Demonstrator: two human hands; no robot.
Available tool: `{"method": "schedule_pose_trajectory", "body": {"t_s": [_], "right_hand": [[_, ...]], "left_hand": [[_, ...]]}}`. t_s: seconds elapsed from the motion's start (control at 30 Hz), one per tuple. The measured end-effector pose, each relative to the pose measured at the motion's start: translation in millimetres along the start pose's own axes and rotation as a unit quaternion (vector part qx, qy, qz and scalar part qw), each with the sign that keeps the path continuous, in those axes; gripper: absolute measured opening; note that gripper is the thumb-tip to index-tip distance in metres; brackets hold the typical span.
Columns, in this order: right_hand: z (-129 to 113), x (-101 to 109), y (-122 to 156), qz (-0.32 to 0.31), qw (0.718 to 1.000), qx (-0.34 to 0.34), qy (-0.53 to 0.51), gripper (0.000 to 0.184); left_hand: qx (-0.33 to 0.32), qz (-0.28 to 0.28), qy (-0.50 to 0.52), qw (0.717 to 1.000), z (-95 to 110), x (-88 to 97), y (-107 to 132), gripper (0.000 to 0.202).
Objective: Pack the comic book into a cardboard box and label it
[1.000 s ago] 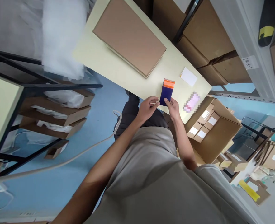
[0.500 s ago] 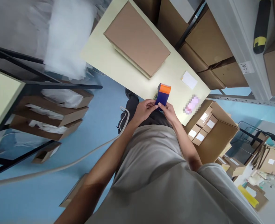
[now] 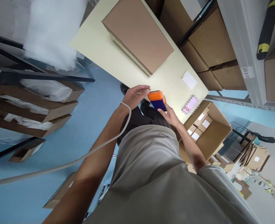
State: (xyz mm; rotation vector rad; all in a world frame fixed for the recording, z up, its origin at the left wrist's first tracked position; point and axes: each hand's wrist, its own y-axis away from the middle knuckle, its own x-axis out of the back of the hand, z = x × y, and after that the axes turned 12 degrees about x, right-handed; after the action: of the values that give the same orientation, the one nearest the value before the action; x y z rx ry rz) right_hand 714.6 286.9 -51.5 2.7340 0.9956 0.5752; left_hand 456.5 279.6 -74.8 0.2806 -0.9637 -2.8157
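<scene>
A small dark blue and orange box [image 3: 157, 104] is in my right hand [image 3: 171, 115], held at its lower right side with the thumb on the near face. Its orange end faces up and away from me. My left hand [image 3: 135, 95] is just beside the box's left upper corner, fingers stretched out and no object seen in them; whether a fingertip touches the box I cannot tell. Both hands are above my lap at the near edge of a pale table [image 3: 125, 73]. A pale cable [image 3: 100, 143] passes over my left wrist.
On the table lie a large flat brown carton [image 3: 139, 34], a white card [image 3: 189, 80] and a blurred pink item [image 3: 190, 104]. An open carton [image 3: 218, 130] with small labelled boxes stands at the right. Shelves of cartons [image 3: 212, 37] rise behind; a rack [image 3: 41, 77] is at the left.
My left hand has come off the box and moved up and left. The box has tilted and turned in my right hand, its orange end now toward the left hand.
</scene>
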Motion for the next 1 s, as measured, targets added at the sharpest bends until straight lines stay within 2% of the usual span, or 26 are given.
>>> {"method": "schedule_pose_trajectory", "body": {"t_s": [0.13, 0.23, 0.43, 0.5, 0.6, 0.7, 0.8, 0.9, 1.0], "right_hand": [[-8, 5, 7, -0.026, 0.998, 0.009, 0.052, 0.057], [-14, 9, 11, -0.044, 0.995, 0.017, 0.083, 0.055], [-18, 18, 15, -0.084, 0.990, 0.027, 0.109, 0.046], [-17, 21, 15, -0.091, 0.989, 0.032, 0.114, 0.044], [-14, 22, 11, -0.069, 0.990, 0.032, 0.119, 0.042], [-13, 20, 5, -0.034, 0.995, 0.008, 0.094, 0.043], [-13, 19, 0, -0.028, 0.995, -0.006, 0.095, 0.046], [-13, 28, 1, -0.065, 0.987, -0.011, 0.149, 0.050], [-8, 48, 12, -0.107, 0.972, -0.023, 0.207, 0.056]], "left_hand": [[-0.001, 0.001, -0.011, 1.000, 3, 0.6, -5, 0.047], [0.013, -0.019, -0.017, 1.000, 5, 2.3, -6, 0.040], [0.031, -0.073, -0.031, 0.996, 5, 7.3, -7, 0.038], [0.028, -0.077, -0.041, 0.996, 2, 8.8, -8, 0.037], [0.020, -0.066, -0.044, 0.997, -4, 8.9, -11, 0.039], [0.014, -0.050, -0.035, 0.998, -11, 4.9, -11, 0.039], [-0.003, -0.012, -0.043, 0.999, -18, -1.5, -7, 0.034], [-0.033, 0.054, -0.062, 0.996, -25, -3.6, -1, 0.027], [-0.052, 0.154, -0.033, 0.986, -31, 5.8, -6, 0.025]]}}
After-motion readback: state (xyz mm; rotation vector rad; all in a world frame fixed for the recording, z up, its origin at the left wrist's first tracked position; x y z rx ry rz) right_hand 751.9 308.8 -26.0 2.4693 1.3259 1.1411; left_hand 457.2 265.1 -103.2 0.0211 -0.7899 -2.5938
